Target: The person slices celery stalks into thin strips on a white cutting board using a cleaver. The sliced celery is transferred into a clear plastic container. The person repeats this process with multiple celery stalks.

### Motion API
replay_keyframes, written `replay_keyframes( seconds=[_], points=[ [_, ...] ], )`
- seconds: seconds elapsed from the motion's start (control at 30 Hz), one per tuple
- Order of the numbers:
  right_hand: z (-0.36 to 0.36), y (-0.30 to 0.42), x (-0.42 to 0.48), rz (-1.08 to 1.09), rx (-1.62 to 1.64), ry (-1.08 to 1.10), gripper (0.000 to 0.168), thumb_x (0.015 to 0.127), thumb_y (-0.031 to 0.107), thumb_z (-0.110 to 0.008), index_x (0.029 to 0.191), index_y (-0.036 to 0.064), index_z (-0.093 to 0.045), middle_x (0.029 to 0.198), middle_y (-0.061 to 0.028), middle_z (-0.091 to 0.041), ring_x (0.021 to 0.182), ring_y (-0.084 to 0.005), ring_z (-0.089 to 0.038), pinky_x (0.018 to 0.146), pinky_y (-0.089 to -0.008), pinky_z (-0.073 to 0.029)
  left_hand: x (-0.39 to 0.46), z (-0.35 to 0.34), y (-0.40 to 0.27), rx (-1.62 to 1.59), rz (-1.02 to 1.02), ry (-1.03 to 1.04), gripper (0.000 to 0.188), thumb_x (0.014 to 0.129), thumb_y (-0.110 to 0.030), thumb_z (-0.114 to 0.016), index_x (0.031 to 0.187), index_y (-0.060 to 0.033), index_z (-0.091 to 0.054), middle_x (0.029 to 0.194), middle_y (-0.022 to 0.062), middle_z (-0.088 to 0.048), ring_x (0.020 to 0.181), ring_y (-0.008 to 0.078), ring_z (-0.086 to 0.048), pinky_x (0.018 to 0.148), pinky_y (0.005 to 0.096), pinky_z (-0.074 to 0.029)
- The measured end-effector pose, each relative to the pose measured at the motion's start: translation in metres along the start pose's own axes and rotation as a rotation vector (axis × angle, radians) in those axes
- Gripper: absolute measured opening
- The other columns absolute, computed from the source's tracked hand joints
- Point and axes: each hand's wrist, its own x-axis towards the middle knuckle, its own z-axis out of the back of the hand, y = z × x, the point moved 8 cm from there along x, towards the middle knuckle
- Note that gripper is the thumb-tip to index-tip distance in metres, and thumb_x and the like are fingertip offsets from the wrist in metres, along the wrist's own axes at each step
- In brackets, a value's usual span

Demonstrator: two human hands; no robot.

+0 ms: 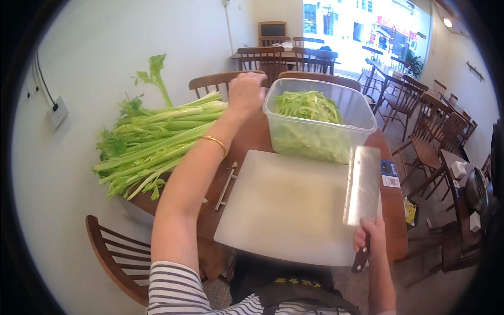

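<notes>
My right hand [372, 238] grips the dark handle of a cleaver [363, 183], its broad blade upright over the right edge of a white cutting board [287, 201]. Damp, faintly yellowish marks show on the bare board. My left hand [247, 92] is stretched forward with fingers curled, between a heap of celery stalks [165, 130] and a clear plastic tub [315, 138]. Its fingertips are turned away, so whether it holds anything is hidden. Cut pale-green celery pieces [309, 105] are piled inside the tub, just behind the board.
The wooden table [393, 228] carries a metal peeler-like tool [226, 189] left of the board and a printed card [390, 173] at right. Wooden chairs [118, 252] stand around it. A wall with a socket [58, 111] borders the left. A metal bowl [476, 189] sits on another table.
</notes>
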Motion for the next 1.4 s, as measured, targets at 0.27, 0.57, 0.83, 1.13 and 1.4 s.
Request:
replay_keyframes(
  seconds=[0.27,0.57,0.83,1.13,1.4],
  points=[
    [0.023,-0.035,-0.018,0.085,0.078,-0.047,0.023,0.096,0.008,-0.051,0.117,0.002,-0.045,0.06,-0.0034,-0.043,0.042,-0.013,-0.046,0.035,-0.0303,-0.044,-0.075,0.061,0.198,0.654,0.546,0.542,0.024,0.085,-0.015,-0.06,0.105,-0.0101,-0.073,0.11,0.0148,-0.071,0.111,0.0355,-0.063,0.091,0.0491,-0.05],
    [0.026,-0.038,-0.017,0.115,0.069,-0.05,0.024,0.097,0.009,-0.052,0.119,0.003,-0.045,0.06,-0.0034,-0.043,0.042,-0.0129,-0.047,0.035,-0.0295,-0.045,-0.103,0.051,0.135,0.124,0.209,0.564,0.025,0.078,-0.024,-0.065,0.097,-0.0092,-0.073,0.096,0.0149,-0.071,0.092,0.0321,-0.068,0.078,0.042,-0.055],
    [0.022,-0.036,-0.017,0.145,0.032,-0.025,0.022,0.096,0.009,-0.051,0.117,0.004,-0.045,0.06,-0.0023,-0.042,0.041,-0.0116,-0.043,0.033,-0.0284,-0.042,-0.131,0.053,0.1,0.291,0.155,0.765,0.032,0.074,-0.03,-0.071,0.099,-0.0107,-0.074,0.095,0.0136,-0.073,0.092,0.0321,-0.069,0.08,0.0441,-0.054],
    [0.02,-0.034,-0.018,0.142,0.027,-0.039,0.027,0.097,0.008,-0.05,0.122,0.002,-0.044,0.06,-0.0023,-0.042,0.042,-0.0116,-0.043,0.034,-0.0281,-0.043,-0.126,0.064,0.139,0.31,0.346,0.71,0.026,0.076,-0.019,-0.067,0.098,-0.008,-0.073,0.099,0.0156,-0.073,0.096,0.0336,-0.068,0.085,0.0435,-0.054],
    [0.021,-0.035,-0.019,0.135,0.038,-0.038,0.029,0.097,0.009,-0.051,0.124,0.002,-0.042,0.061,-0.0025,-0.043,0.044,-0.0115,-0.044,0.035,-0.0279,-0.043,-0.122,0.068,0.128,0.39,0.234,0.552,0.019,0.079,-0.014,-0.065,0.097,-0.0079,-0.067,0.095,0.0162,-0.071,0.094,0.0335,-0.067,0.081,0.0448,-0.053]
  ],
)
